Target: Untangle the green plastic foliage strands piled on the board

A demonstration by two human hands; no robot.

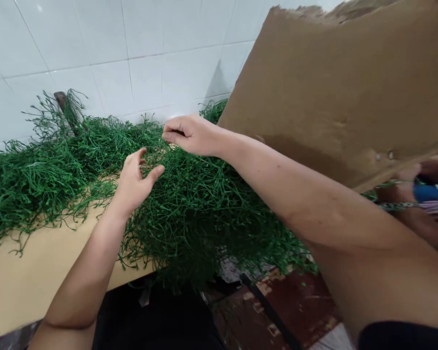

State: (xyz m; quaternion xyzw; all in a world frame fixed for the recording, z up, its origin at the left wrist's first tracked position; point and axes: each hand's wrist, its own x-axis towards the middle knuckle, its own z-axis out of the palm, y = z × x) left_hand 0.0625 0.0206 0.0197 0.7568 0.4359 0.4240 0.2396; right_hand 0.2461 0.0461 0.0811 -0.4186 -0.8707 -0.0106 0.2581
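Heaps of thin green plastic-looking plant stems lie along the tabletop, a large pile [204, 199] in front of me and another heap [51, 170] stretching to the left. My left hand [134, 182] is just above the stems, thumb and fingers apart, with nothing visible between them. Farther forward, my right hand [190, 134] hovers over the back of the pile with thumb and fingertips pressed together in a pinch. Whatever those fingertips hold, if anything, is too small to make out.
A big brown cardboard sheet [332, 87] with a torn top edge leans at the right. White tiled wall [95, 39] rises behind the tan tabletop [29, 282]. A dark upright stick [61, 101] pokes from the left heap. Part of another person [405, 192] shows at far right.
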